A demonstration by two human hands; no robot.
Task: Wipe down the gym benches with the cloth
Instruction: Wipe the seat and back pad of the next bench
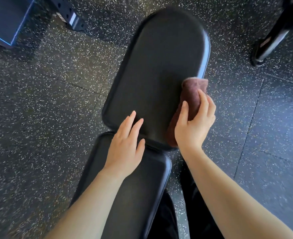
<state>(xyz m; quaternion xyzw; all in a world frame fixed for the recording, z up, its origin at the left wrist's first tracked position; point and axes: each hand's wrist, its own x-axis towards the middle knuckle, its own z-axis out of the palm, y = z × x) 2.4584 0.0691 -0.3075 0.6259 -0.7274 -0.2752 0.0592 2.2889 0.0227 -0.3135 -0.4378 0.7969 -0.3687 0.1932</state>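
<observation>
**A:** Your right hand (192,125) grips the reddish-brown terry cloth (192,94). Its fingers (203,99) curl over the bunched top, pressing the cloth against the right edge of the long black padded back pad (159,66).

**B:** Your left hand (125,149) lies flat and holds nothing, its fingers (130,121) straight and slightly spread. It rests on the near end of that back pad, with the palm bridging the gap to the shorter black seat pad (135,195) just nearer you.

**A:** I judge you're mid-wipe on the back pad's right side, roughly halfway along it. The picture is blurred at the far rounded end, so I can't tell whether that part has been wiped.

**B:** Next you probably need to carry the cloth along that right edge toward the far end, then sweep across the top of the back pad. Press flat, so the cloth doesn't roll off the edge toward the speckled rubber floor (39,100) beside the back pad.

**A:** Your left hand will block the near end of the back pad, so lift it when the cloth gets there. The seat pad comes after.
</observation>
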